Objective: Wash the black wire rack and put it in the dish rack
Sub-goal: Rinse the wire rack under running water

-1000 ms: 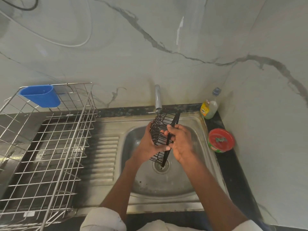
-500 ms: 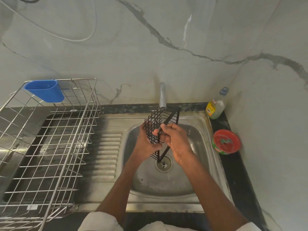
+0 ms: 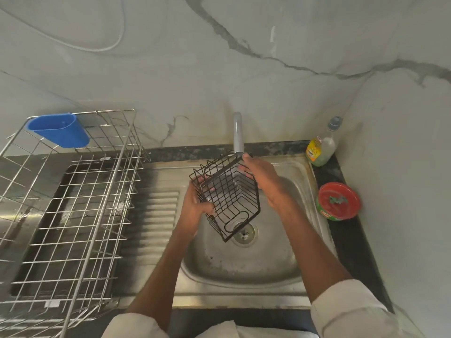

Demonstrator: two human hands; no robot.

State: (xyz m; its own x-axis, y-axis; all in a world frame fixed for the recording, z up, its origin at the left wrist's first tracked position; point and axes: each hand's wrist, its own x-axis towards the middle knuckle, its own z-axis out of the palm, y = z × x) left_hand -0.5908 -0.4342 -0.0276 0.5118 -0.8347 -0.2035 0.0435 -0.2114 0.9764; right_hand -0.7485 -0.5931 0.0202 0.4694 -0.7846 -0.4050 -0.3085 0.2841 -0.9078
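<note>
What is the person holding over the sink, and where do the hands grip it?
The black wire rack, with both hands: the left hand grips its lower left side, the right hand its upper right edge near the tap.

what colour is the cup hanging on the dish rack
Blue: the cup hooked on the dish rack's back corner, seen best in the head view.

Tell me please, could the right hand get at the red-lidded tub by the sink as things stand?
Probably not yet: the right hand grips the black wire rack over the sink. The path to the red-lidded tub looks unobstructed.
</note>
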